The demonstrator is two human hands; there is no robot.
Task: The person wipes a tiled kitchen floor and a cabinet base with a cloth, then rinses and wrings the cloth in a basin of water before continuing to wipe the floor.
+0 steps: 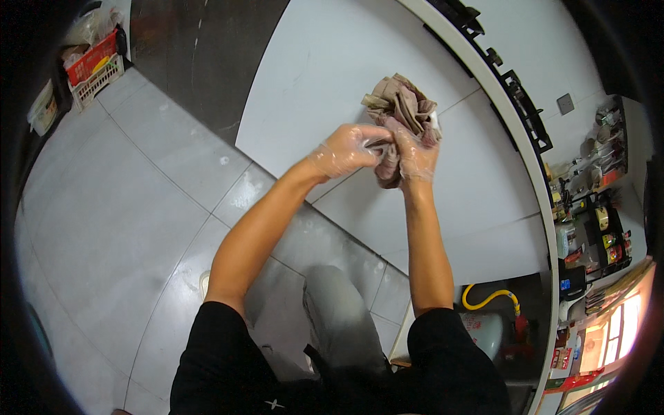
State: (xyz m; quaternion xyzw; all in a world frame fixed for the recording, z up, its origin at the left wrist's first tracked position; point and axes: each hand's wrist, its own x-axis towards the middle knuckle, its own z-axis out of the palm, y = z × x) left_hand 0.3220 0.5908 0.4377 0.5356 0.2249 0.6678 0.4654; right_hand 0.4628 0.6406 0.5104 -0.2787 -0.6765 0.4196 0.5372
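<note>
A crumpled brown cloth (397, 101) is bunched up in my right hand (417, 155), and one end of it hangs below the thumb. Clear plastic gloves cover both hands. My left hand (345, 150) meets the right one from the left, its fingers bent by the right thumb and the cloth. Loose glove film bunches between its thumb and fingers; whether it grips cloth or film is hard to tell. Behind the hands are white cabinet fronts (332, 72), with thin seams between the panels.
A countertop edge (524, 150) curves along the right, with gas stove grates (524, 109) above. Spice jars stand on a black rack (604, 233). Below, a yellow hose (487, 295) runs by a gas cylinder (485, 329). Crates (96, 83) sit at the far left on the tiled floor (114, 207).
</note>
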